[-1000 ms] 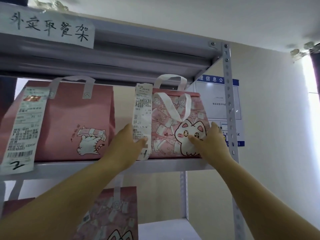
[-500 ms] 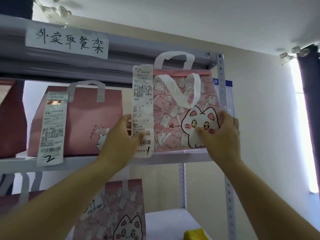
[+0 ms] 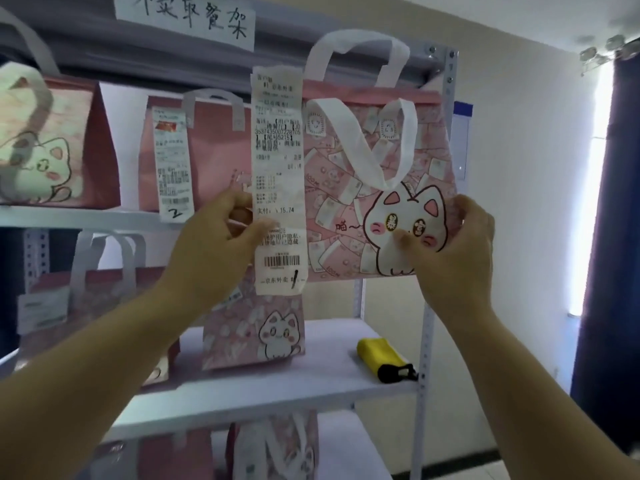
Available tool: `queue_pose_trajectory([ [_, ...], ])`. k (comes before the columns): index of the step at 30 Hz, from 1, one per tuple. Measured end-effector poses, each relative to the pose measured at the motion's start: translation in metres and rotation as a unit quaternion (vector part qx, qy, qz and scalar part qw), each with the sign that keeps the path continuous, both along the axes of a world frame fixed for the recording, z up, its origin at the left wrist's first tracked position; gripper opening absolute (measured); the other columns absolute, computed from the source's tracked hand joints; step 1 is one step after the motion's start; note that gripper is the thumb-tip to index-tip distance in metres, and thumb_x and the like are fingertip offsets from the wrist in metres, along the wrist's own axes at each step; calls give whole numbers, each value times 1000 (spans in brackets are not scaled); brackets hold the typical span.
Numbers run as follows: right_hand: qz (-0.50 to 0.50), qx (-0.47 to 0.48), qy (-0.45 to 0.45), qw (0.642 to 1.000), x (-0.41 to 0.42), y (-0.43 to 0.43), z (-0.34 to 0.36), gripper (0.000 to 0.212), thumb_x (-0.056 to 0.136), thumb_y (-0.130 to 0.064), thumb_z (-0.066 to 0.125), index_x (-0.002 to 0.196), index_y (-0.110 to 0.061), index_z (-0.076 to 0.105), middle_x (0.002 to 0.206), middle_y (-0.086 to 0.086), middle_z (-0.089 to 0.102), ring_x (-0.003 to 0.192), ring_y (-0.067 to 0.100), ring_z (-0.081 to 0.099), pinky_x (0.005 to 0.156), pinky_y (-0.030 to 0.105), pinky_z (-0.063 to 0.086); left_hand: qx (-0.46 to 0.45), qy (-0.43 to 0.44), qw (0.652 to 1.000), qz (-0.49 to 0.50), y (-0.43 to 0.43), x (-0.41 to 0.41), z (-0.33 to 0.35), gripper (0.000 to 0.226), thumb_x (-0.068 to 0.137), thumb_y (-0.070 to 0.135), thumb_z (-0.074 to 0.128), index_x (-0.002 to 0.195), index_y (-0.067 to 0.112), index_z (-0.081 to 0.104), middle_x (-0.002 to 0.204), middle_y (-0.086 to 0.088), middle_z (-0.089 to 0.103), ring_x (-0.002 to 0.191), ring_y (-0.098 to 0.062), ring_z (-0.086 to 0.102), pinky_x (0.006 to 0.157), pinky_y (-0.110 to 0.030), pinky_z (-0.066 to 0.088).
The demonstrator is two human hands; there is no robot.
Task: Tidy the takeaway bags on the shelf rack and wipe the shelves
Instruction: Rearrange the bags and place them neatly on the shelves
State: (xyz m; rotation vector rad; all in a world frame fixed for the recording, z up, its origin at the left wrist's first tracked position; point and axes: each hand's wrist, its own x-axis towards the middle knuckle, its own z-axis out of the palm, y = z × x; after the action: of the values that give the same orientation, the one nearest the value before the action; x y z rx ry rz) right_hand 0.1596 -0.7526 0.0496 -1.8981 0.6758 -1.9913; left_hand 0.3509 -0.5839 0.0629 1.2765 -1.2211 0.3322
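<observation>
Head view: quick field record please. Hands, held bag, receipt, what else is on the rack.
held bag: pink, cat print, upright, in front of the rack, resting on no shelf
receipt: long slip hanging down the held bag's left front
left hand: grips the bag's left edge, thumb on the receipt
right hand: grips the right edge, thumb on the cat face
upper shelf: pink bag, its slip marked 2
middle shelf: lower bag; yellow object to its right
paper sign: handwritten, on the top beam
</observation>
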Motion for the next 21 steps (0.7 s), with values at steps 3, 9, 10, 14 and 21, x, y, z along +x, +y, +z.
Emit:
queue_pose_trajectory([
  [3, 23, 17, 4, 1000, -4, 18, -22, 72, 66, -33, 80, 125, -19, 41, 110, -10, 37, 108, 21, 51, 92, 44, 49, 9, 12, 1000, 18, 25, -7, -20, 12, 85, 26, 64, 91, 34, 57, 88, 12, 69, 78, -5, 68, 67, -34, 58],
  [9, 82, 53, 36, 995, 12, 42, -68, 73, 66, -34, 80, 125, -19, 40, 111, -9, 41, 105, 18, 55, 84, 28, 49, 43, 52, 995, 78, 69, -5, -72, 9, 85, 26, 63, 91, 31, 57, 86, 13, 68, 73, 2, 66, 63, -26, 55],
  [10, 90, 59, 46, 993, 18, 46, -76, 73, 66, -34, 80, 126, -19, 40, 114, -7, 42, 105, 18, 54, 84, 28, 49, 53, 57, 993, 88, 76, -3, -81, 9, 86, 26, 62, 91, 31, 58, 87, 12, 68, 73, 2, 66, 62, -25, 55],
  [14, 126, 83, 87, 985, 45, 58, -107, 73, 68, -35, 79, 126, -17, 40, 115, -5, 43, 107, 19, 52, 92, 43, 49, 75, 106, 984, 124, 102, 11, -115, 12, 86, 24, 63, 94, 33, 60, 89, 12, 69, 76, -2, 67, 58, -24, 56],
  [21, 211, 123, 145, 959, 101, 79, -147, 72, 66, -34, 81, 123, -15, 42, 112, -2, 47, 103, 20, 53, 88, 41, 50, 100, 180, 952, 228, 140, 38, -159, 13, 85, 24, 64, 89, 34, 58, 85, 9, 68, 71, -3, 66, 53, -30, 56],
])
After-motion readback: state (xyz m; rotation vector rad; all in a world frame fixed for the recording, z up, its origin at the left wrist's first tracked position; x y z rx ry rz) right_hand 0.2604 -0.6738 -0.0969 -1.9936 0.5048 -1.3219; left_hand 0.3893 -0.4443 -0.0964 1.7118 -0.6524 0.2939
